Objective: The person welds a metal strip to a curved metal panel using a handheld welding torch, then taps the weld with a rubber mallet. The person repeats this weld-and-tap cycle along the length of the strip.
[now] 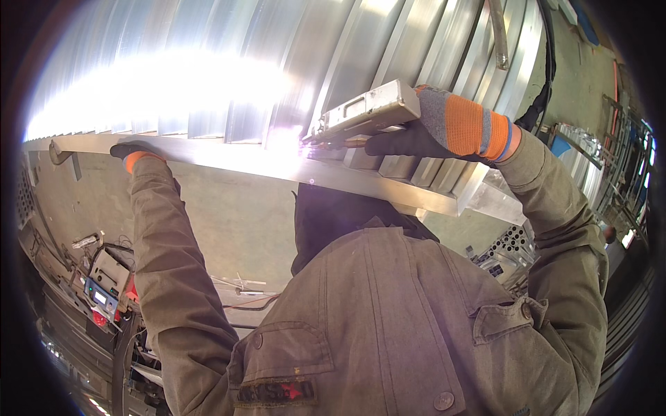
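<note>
My right hand (444,125), in an orange and grey glove with dark fingers, is closed around a silver, box-shaped welding gun (368,107). The gun's tip points left, and a bright white-violet glare burns there, hiding the exact contact spot. It sits at the joint between a long metal bar (374,182) and a row of upright ribbed metal strips (409,41). Farther left, my left hand (142,150), gloved in dark and orange, holds the bar's near edge; its fingertips are partly hidden. A second, larger glare washes out the strips behind it.
A curved metal piece (61,154) touches the bar's left end. Below left stands a machine with a small lit screen (100,295), with cables around it. A dark hose (544,76) hangs by the strips' right edge. Perforated metal (510,249) lies lower right; racks line the far right.
</note>
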Motion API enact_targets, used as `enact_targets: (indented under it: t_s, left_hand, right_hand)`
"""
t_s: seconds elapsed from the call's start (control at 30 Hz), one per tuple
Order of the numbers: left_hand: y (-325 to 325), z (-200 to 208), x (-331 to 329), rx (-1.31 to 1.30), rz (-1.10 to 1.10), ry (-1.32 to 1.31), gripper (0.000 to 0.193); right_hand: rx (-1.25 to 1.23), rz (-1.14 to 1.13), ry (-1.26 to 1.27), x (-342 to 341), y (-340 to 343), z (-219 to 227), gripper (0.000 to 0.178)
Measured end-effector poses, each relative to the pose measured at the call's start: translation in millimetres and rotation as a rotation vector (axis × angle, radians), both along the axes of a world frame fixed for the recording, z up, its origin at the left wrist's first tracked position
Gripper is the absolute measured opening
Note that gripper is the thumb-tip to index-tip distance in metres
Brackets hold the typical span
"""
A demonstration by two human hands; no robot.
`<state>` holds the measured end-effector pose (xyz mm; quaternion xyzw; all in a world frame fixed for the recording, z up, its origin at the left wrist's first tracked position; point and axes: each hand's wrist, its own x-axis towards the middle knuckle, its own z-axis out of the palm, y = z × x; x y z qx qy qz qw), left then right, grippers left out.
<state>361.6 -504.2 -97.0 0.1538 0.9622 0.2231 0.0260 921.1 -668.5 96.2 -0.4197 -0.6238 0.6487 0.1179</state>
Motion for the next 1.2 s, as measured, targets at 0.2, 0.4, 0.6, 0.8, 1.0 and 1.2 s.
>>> enact_targets:
  t_s: [0.2,0.4,0.6,0.8,1.0,1.2]
  left_hand:
    - [0.3,-0.9,0.9,-0.002,-0.002,-0.003,0.076]
    - [-2.8,-0.6,1.0,0.0,-0.001,-0.01,0.075]
    - [-3.8,-0.8,0.6,-0.003,0.002,-0.011,0.075]
    - [-4.2,-0.7,1.4,-0.007,0.01,-0.022,0.075]
    - [-5.1,-3.1,1.4,-0.017,0.023,-0.027,0.074]
    - [-5.0,-5.0,1.0,-0.027,0.036,-0.034,0.074]
  right_hand:
    - [-0.054,0.061,-0.119,-2.7,5.7,11.0,0.048]
    - [0.068,0.079,-0.142,-8.3,6.2,5.0,0.047]
    - [0.052,0.066,-0.162,-12.3,11.4,16.9,0.048]
    - [0.072,0.136,-0.243,-18.1,22.5,33.8,0.046]
    - [0.035,0.11,-0.114,-23.3,29.1,43.5,0.043]
    - [0.02,0.185,-0.247,-27.6,36.1,51.5,0.044]
